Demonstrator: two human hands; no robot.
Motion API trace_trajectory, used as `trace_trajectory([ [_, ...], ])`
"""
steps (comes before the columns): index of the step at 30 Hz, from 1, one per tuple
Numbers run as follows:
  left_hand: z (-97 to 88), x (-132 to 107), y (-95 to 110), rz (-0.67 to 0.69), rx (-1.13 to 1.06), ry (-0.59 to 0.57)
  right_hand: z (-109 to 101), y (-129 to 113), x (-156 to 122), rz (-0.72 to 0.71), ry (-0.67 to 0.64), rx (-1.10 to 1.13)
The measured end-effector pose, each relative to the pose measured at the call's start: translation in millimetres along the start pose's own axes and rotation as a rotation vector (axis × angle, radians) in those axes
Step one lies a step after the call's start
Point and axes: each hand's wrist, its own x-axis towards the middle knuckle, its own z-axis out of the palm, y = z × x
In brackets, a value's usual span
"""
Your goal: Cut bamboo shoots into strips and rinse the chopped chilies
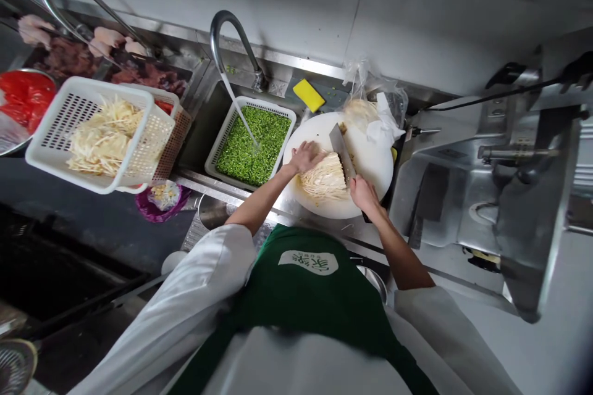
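A pale bundle of enoki mushrooms lies on a round white cutting board. My left hand rests flat on the bundle's upper left part, fingers spread. The handle of a cleaver is in my right hand, whose fingers are wrapped round it. Its broad blade stands along the right end of the mushrooms, beside their cut ends. Small brownish trimmings lie on the board behind the blade.
Water runs from a faucet into a basket of chopped greens in the sink. A yellow sponge and plastic bag lie behind the board. Left are a white basket of mushrooms and raw meat; right, a metal machine.
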Motion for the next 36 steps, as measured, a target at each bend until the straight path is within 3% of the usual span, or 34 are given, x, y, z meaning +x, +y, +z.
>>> trace_trajectory([
  [4, 17.1, -26, -18, 0.152, -0.116, 0.071, -14, -7, -38, 0.030, 0.077, -0.057],
  [9, 56.1, -48, -11, 0.093, -0.191, 0.292, -4, -32, -84, -0.022, 0.031, -0.094],
  [16, 81.7, -46, -5, 0.108, -0.160, 0.442, 19, -55, -83, 0.022, -0.051, -0.105],
  [23, 79.8, -49, 2, 0.057, -0.128, 0.373, 32, -62, -49, 0.015, -0.095, -0.105],
  [29, 69.7, -54, 6, 0.037, -0.164, 0.303, 43, -73, -23, 0.007, -0.052, -0.084],
  [32, 64.6, -51, 1, 0.018, -0.204, 0.287, 28, -65, -25, -0.013, -0.057, -0.072],
  [36, 55.6, -47, -7, -0.030, -0.245, 0.184, 15, -46, -50, -0.040, -0.098, -0.081],
])
